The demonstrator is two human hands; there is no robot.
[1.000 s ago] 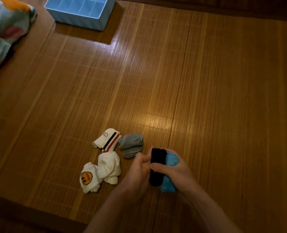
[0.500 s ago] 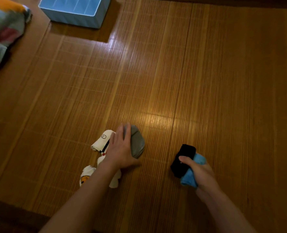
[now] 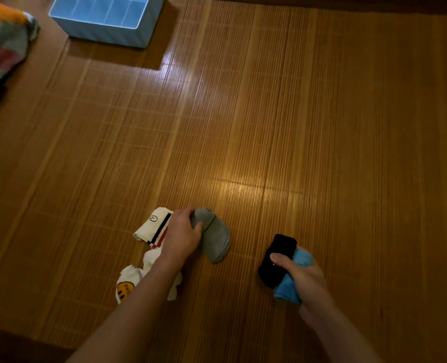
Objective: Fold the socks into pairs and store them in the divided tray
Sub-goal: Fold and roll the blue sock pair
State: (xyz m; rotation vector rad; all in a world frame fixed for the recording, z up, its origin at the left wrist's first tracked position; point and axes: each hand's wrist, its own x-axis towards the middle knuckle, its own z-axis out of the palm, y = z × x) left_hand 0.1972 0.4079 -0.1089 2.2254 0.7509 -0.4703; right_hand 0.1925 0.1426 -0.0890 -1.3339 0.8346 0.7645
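On the mat [image 3: 269,127], left hand [image 3: 181,237] grips grey sock [image 3: 217,239]; right hand [image 3: 303,276] clutches black sock [image 3: 274,258] and blue sock [image 3: 302,258].

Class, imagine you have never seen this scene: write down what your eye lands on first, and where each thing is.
Low in the middle, the left hand grips a folded grey sock bundle, with white socks beside it on the brown bamboo mat. To its right, the right hand holds a black sock roll and a light blue sock roll together. The pale blue divided plastic tray sits at the top left.
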